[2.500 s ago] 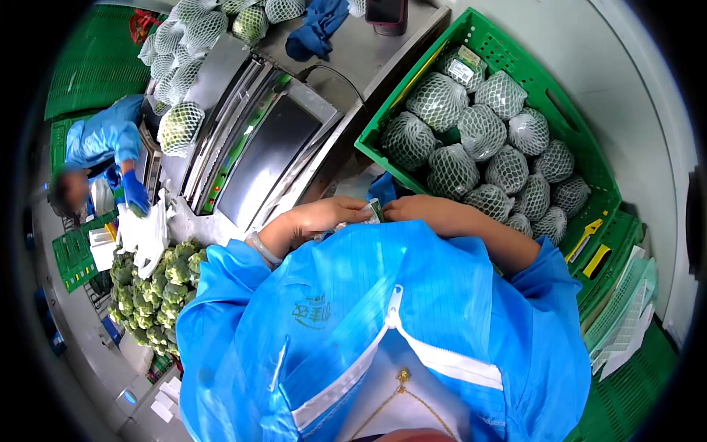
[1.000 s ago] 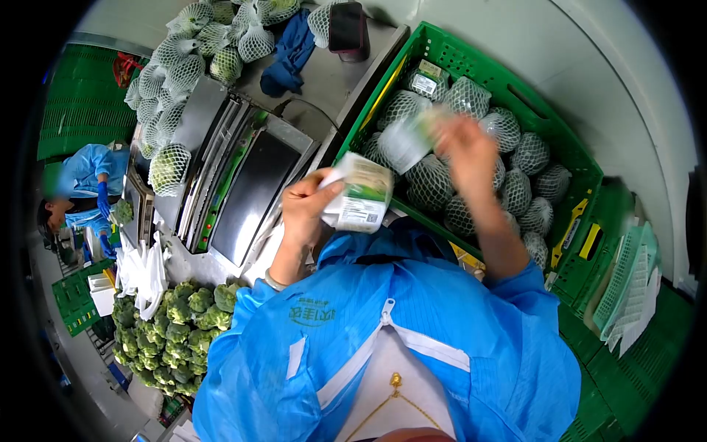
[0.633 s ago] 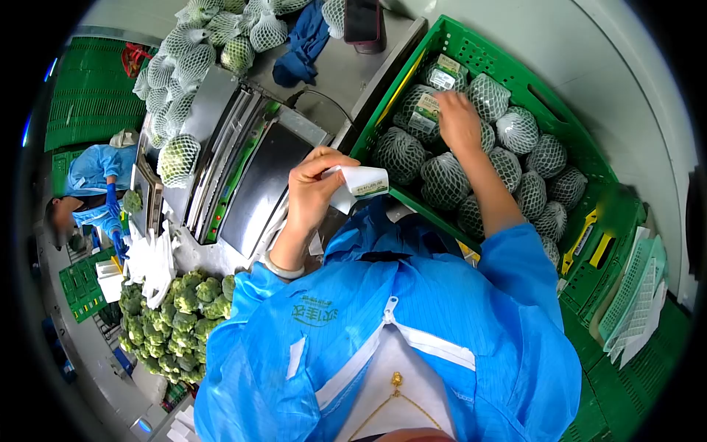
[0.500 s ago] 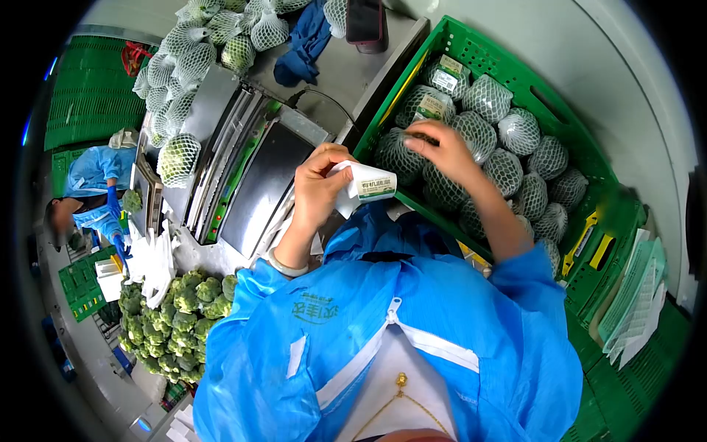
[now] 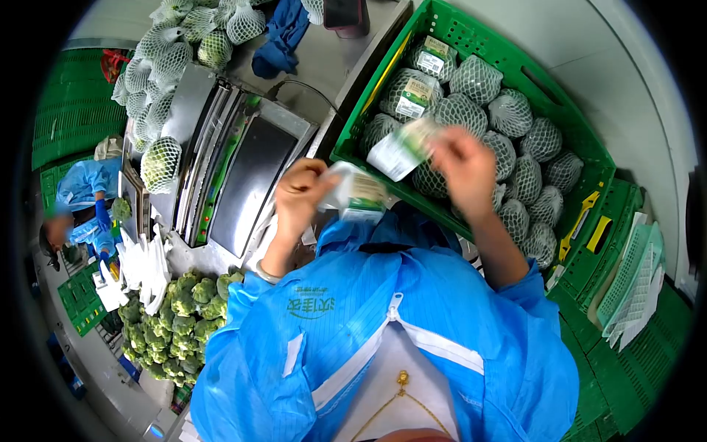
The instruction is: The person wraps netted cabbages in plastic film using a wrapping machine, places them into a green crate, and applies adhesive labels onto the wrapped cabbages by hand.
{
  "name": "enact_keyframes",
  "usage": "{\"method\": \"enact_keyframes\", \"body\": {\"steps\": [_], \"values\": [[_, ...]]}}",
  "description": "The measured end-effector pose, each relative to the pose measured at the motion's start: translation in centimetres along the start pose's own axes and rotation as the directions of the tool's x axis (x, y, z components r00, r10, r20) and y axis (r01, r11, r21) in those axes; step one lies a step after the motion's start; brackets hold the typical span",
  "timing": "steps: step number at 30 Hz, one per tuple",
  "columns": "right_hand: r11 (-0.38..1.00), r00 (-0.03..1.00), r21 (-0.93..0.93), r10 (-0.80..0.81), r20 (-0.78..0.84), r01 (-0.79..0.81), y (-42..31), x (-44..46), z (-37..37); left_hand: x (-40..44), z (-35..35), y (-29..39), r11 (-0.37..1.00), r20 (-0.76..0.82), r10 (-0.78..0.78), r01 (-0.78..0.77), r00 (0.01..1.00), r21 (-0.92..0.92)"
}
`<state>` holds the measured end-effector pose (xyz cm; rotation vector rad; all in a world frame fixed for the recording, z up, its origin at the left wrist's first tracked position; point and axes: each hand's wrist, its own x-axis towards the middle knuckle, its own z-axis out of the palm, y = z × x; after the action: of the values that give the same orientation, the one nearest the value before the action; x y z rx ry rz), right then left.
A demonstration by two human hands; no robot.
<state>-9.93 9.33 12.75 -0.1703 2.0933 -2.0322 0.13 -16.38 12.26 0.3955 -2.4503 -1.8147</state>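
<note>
My left hand [image 5: 300, 197] pinches a roll of labels [image 5: 359, 193], which is blurred by motion, in front of my chest. A loose label [image 5: 401, 149] hangs from the fingers of my right hand [image 5: 465, 163], over the near left part of the green crate [image 5: 534, 81]. Inside the crate lie several round vegetables in white foam nets [image 5: 510, 113]. Two of them, at the crate's far left, bear labels, one on the net at the corner [image 5: 434, 57] and one just nearer [image 5: 414, 96].
Left of my hands stands a metal wrapping machine [image 5: 258, 166]. Netted vegetables [image 5: 166, 59] and a blue cloth [image 5: 282, 38] lie beyond it. Broccoli [image 5: 177, 317] is piled at the left. A co-worker in blue gloves [image 5: 103, 214] is at the far left. Yellow-handled tools [image 5: 579, 225] rest at the crate's right.
A second netted vegetable now carries a label. My right hand has come back from the crate's vegetables and now has another label in its fingers. My left hand still has the roll.
</note>
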Motion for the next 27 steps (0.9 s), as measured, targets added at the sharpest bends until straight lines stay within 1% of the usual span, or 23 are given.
{"method": "enact_keyframes", "body": {"steps": [1,2,4,6,7,8,9,10,11,13,14,15,16,17,18,19,20,21,22,24,25,26,27], "values": [[0.996,0.998,-0.089,0.017,-0.053,-0.021,-0.3,2.0,-0.9,0.1,-0.2,0.9,0.949,-0.055,-0.126,0.104,0.991,-0.297],[0.998,0.998,0.006,-0.068,0.012,0.068,2.2,3.9,-0.7,0.1,-0.4,1.6,0.803,-0.070,-0.259,0.174,0.963,-0.570],[0.927,0.963,-0.374,0.072,0.258,0.031,7.3,5.3,0.6,0.5,-1.1,0.4,0.798,0.011,-0.232,0.197,0.973,-0.570],[0.696,0.927,-0.648,-0.069,0.369,0.309,13.3,5.0,2.3,0.7,-0.7,0.8,0.832,0.101,-0.136,0.169,0.986,-0.529],[0.573,0.926,-0.755,-0.017,0.378,0.319,11.6,4.8,2.4,0.7,-0.2,1.6,0.894,0.087,-0.125,0.150,0.988,-0.422],[0.504,0.919,-0.777,-0.108,0.378,0.378,10.9,4.9,2.5,0.6,0.0,2.1,0.943,0.074,-0.115,0.133,0.991,-0.307],[0.426,0.901,-0.794,-0.199,0.386,0.434,10.4,5.3,2.5,0.5,-0.3,1.8,0.985,0.107,-0.036,0.053,0.994,-0.163],[0.345,0.874,-0.808,-0.281,0.396,0.477,10.0,5.3,2.4,0.4,-0.4,1.7,0.989,0.106,-0.018,0.033,0.994,-0.143],[0.379,0.779,-0.680,-0.312,0.544,0.627,9.4,5.4,1.9,0.4,-0.3,1.6,0.992,0.110,-0.002,0.016,0.994,-0.124],[0.546,0.719,-0.511,-0.279,0.636,0.664,10.7,4.6,1.8,0.8,0.0,1.1,0.997,0.086,0.066,-0.062,0.994,-0.046],[0.618,0.683,-0.422,-0.270,0.679,0.664,8.7,4.2,2.1,0.9,0.3,1.3,0.994,0.114,0.079,-0.069,0.990,-0.084],[0.981,0.838,-0.182,0.038,0.545,0.074,6.5,3.4,2.2,1.2,0.8,1.6,0.989,0.137,0.095,-0.078,0.986,-0.127],[0.993,0.842,-0.101,0.008,0.540,0.056,4.4,2.9,2.4,1.1,1.2,2.0,0.982,0.157,0.101,-0.074,0.982,-0.171],[0.999,0.847,-0.018,-0.014,0.531,0.028,2.9,2.2,2.5,0.7,1.4,2.9,0.987,0.195,-0.072,0.099,0.978,-0.129],[0.998,0.858,0.069,-0.038,0.512,0.004,1.4,1.5,2.4,0.6,2.0,3.5,0.987,0.183,-0.057,0.083,0.981,-0.135],[0.987,0.833,-0.100,-0.050,0.551,0.125,-0.7,0.5,2.2,0.7,2.8,4.0,0.988,0.175,-0.038,0.063,0.984,-0.140],[0.920,0.818,-0.196,-0.186,0.545,0.339,-0.4,-0.1,2.3,0.7,3.3,4.2,0.989,0.173,-0.018,0.043,0.985,-0.143],[0.889,0.818,-0.242,-0.212,0.535,0.389,-0.8,-0.8,1.7,0.5,3.6,3.5,0.988,0.214,-0.056,0.085,0.975,-0.131],[0.853,0.814,-0.289,-0.236,0.531,0.435,-1.6,-1.2,1.0,0.5,3.8,3.2,0.998,0.215,-0.062,0.059,0.975,0.023],[0.839,0.862,-0.314,-0.306,0.404,0.445,-2.3,-1.3,-1.9,0.0,4.0,2.7,0.946,0.205,-0.085,0.014,0.975,0.323],[0.948,0.951,-0.155,-0.247,0.185,0.277,-3.0,-1.0,-3.8,-0.1,4.3,2.7,0.928,0.149,0.026,-0.079,0.988,0.364],[0.990,0.991,0.048,-0.129,-0.026,0.130,-3.3,-0.5,-5.8,0.0,3.7,1.4,0.939,0.146,0.071,-0.115,0.987,0.323],[0.993,0.992,0.050,-0.103,-0.075,0.107,-2.6,0.5,-7.9,0.1,3.9,1.6,0.994,0.067,0.016,-0.023,0.998,0.106]]}}
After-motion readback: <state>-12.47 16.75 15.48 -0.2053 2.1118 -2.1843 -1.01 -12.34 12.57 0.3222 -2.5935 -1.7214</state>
